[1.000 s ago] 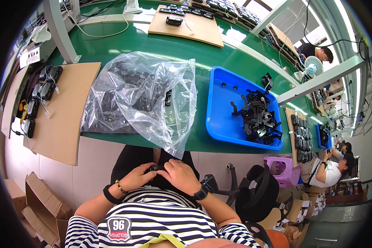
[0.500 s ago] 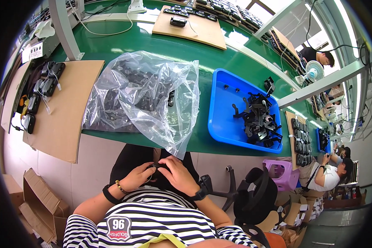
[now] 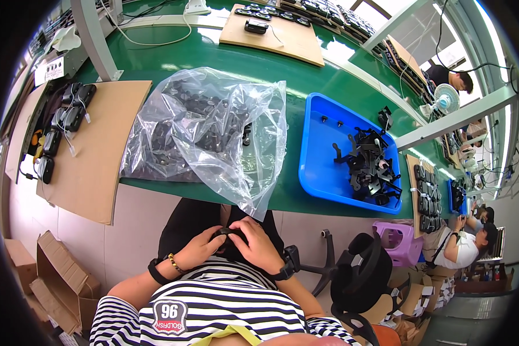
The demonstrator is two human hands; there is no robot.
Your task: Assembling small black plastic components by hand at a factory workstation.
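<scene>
Both hands work in the lap, below the table edge. Left hand (image 3: 199,249) and right hand (image 3: 259,245) are clamped together on one small black part (image 3: 225,235), fingers curled round it from both sides; the part's shape is mostly hidden. Bead bracelet and black band on left wrist, black watch (image 3: 285,270) on right wrist.

At 12 o'clock from the hands, a clear plastic bag (image 3: 207,130) of black parts lies on the green table (image 3: 305,81), its open corner hanging over the edge just above the hands. At 2 o'clock, a blue tray (image 3: 320,173) holds a loose heap of black parts. At 10 o'clock, a cardboard sheet (image 3: 101,155) overhangs the table edge, with black devices (image 3: 55,135) along its left side.

Far side of the table: another cardboard sheet (image 3: 282,34) with one black device. Floor at 8 o'clock: open cardboard boxes (image 3: 60,282). At 3 o'clock, a black chair (image 3: 360,271) and purple stool (image 3: 397,242). Other workers sit far right, with a small fan (image 3: 445,97) near one of them.
</scene>
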